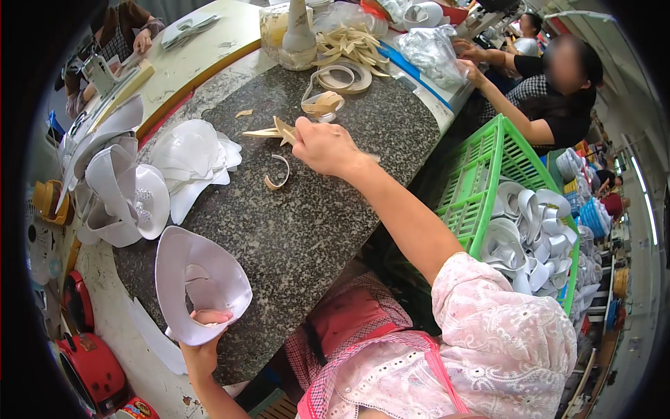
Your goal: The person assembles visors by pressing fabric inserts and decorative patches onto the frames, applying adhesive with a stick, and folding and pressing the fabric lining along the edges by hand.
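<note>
At the near left, the left hand [201,355] is gripping a white shoe piece [173,286], its fingers curling inside. Farther right, the right hand [324,148] is pinching tan strips [284,130] (pointed ones) over a speckled stone slab [300,227].

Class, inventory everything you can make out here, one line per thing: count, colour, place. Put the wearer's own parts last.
Stone slab: one, speckled dark grey, centre
Table: one, off-white, around slab
Curved pieces: several, white, stacked left
Flat pieces: one pile, white, on slab
Held piece: one, white, in left hand
Tan strips: many, piled at far end; some in right hand
Coiled bands: at least two, tan/cream, far end
Curled strip: one, cream, on slab
Tub: one, stained cream, far end
Plastic bag: at least one, clear, top right
Crate: one, green, right, holding white pieces
Red-and-black objects: at least two, lower left
Co-workers: at least two, top left and right
Background clutter: uncountable
Apron: one, pink check, bottom
Left hand: one, bare, lower left
Right hand: one, bare, over slab
</note>
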The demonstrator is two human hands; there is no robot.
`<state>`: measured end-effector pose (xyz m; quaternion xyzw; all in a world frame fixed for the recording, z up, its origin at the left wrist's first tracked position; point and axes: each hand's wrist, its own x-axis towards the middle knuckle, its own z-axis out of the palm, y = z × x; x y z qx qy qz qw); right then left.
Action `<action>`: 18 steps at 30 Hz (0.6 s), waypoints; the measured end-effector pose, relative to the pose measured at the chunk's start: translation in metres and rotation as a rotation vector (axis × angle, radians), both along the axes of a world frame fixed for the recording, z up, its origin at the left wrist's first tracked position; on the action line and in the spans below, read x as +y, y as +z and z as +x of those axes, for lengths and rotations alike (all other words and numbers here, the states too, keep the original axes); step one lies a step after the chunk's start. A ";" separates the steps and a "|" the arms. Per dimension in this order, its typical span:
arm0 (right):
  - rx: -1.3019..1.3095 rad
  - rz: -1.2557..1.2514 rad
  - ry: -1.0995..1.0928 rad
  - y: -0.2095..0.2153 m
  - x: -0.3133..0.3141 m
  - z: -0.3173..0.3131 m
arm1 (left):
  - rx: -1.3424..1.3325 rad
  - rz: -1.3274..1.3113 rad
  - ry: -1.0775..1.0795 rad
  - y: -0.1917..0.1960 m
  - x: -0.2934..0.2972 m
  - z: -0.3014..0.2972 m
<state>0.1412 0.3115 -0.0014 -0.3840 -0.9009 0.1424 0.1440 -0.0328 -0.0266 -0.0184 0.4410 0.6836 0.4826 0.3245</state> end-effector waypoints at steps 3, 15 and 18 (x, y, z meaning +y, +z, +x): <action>0.094 -0.094 0.000 0.006 -0.008 0.008 | 0.097 -0.009 -0.028 0.003 -0.007 0.001; 0.733 -0.192 0.001 0.020 -0.025 0.033 | 0.158 0.071 -0.122 0.009 -0.009 0.013; 1.046 -0.408 0.238 0.024 -0.055 0.028 | 0.175 0.086 -0.116 0.002 -0.018 0.008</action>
